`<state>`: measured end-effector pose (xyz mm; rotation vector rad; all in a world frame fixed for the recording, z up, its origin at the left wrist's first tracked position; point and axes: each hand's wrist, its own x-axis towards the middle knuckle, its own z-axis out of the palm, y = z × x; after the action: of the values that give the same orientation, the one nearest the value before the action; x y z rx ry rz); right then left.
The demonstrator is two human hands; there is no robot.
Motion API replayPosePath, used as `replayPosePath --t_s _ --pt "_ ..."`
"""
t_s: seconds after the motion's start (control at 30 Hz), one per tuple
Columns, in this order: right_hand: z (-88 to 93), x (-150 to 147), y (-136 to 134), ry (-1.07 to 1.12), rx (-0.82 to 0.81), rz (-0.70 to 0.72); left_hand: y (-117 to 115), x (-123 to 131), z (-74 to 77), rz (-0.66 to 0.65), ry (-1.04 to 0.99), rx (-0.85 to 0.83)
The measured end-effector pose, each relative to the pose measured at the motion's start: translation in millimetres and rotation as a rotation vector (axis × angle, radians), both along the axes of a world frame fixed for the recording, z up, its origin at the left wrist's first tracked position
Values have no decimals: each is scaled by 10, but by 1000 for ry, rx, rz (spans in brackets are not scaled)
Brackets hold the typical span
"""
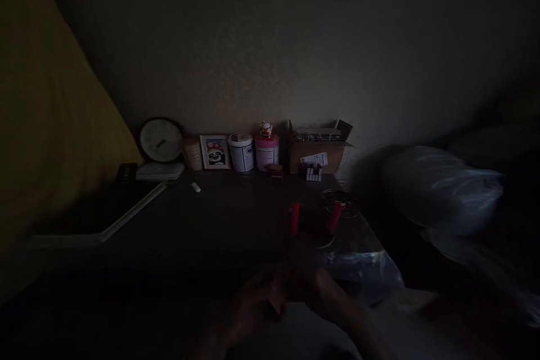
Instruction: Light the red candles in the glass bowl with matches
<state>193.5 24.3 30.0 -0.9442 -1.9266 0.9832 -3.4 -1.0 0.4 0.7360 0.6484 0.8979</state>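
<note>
My left hand (254, 296) and my right hand (323, 291) are close together at the bottom middle, in front of the dark table's near edge. Both are dim and blurred. A small pinkish, pointed piece (277, 296) shows at my left fingers, which look closed around it; its kind is unclear. My right hand's fingers are lost in shadow, and whatever they touch is hidden. Beyond my hands, two red stick-like pieces, one on the left (295, 219) and one on the right (335, 217), rise beside a dark object on the table.
Along the wall stand a round clock (161, 140), a panda picture frame (215, 152), a white tin (241, 153), a pink-lidded jar (267, 156) and an open cardboard box (317, 156). A coil (340, 202) lies right. Plastic bags (439, 188) bulge beyond the table.
</note>
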Motion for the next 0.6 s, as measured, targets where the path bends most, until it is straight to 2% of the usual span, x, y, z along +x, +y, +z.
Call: replayPosePath --t_s 0.13,0.23,0.3,0.43,0.6 --pt "12 36 57 -28 -38 -69 38 26 16 39 -24 16" --pt "33 46 76 -28 -59 -162 46 35 93 60 -84 -14" --pt "56 41 72 -31 -64 -170 40 32 154 68 -115 -26" --pt "74 19 70 -33 10 -97 25 22 226 101 -109 -1" --pt "82 -6 80 -54 146 -14 26 39 201 90 -24 12"
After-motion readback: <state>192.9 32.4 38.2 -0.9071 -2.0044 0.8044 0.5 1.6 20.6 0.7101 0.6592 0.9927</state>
